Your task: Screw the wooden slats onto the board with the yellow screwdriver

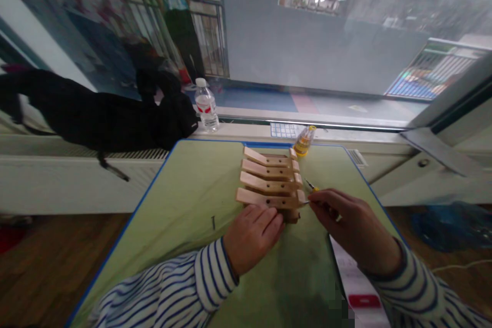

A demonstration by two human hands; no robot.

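Note:
A wooden assembly [267,184] with several pale angled bars, each showing dark holes, lies on the green table. My left hand [253,236] is curled against its near side, gripping it, with some of the fingers hidden beneath the nearest bar. At the right end of that bar, my right hand [346,220] pinches a thin metal piece [306,202], too small to name surely, which meets the wood. Just beyond the right fingertips is a tool with a metal tip and yellow part [312,185], partly covered by the hand. A single screw [213,222] rests left of my left hand.
A yellow-capped glue bottle [304,141] stands at the table's far edge. Behind, the sill holds a water bottle [206,106], a black bag [115,118] and a gridded sheet [286,129]. A phone-like flat object [355,279] lies under my right wrist. People stand beyond the window.

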